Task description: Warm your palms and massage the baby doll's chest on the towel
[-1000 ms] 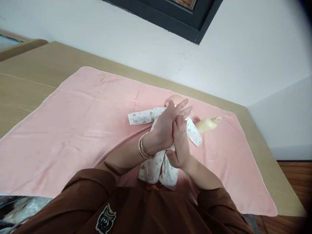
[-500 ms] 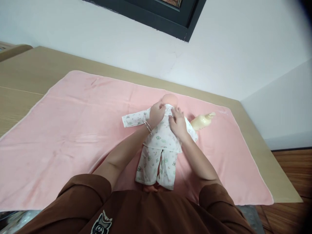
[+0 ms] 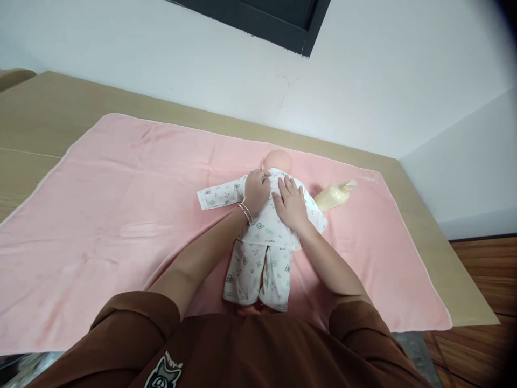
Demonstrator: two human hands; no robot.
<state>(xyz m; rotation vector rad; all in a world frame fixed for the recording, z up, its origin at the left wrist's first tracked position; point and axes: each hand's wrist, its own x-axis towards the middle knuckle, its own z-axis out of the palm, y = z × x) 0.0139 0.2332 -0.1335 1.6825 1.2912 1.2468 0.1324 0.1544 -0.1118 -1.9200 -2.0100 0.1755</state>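
Note:
A baby doll lies on a pink blanket [image 3: 121,215], its bare round head [image 3: 278,160] pointing away from me. A white printed shirt [image 3: 264,229] covers its torso, with one sleeve [image 3: 220,196] stretched out to the left. Matching trousers [image 3: 244,272] cover the legs; the feet show at the cuffs, close to my body. My left hand [image 3: 257,192] is at the shirt's left shoulder near the neck, fingers bent in on the cloth. Flat on the upper shirt rests my right hand [image 3: 291,205], its fingers spread.
A pale yellow, bottle-shaped object [image 3: 334,196] with a narrow tip lies right of the doll. The blanket covers much of a wooden table [image 3: 452,280], whose far edge meets a white wall [image 3: 226,70]. A dark frame [image 3: 278,29] is on the wall.
My left hand has lowered from a raised pinch at the collar onto the shirt's shoulder. The right hand's fingers have spread flatter over the cloth. The view has shifted slightly.

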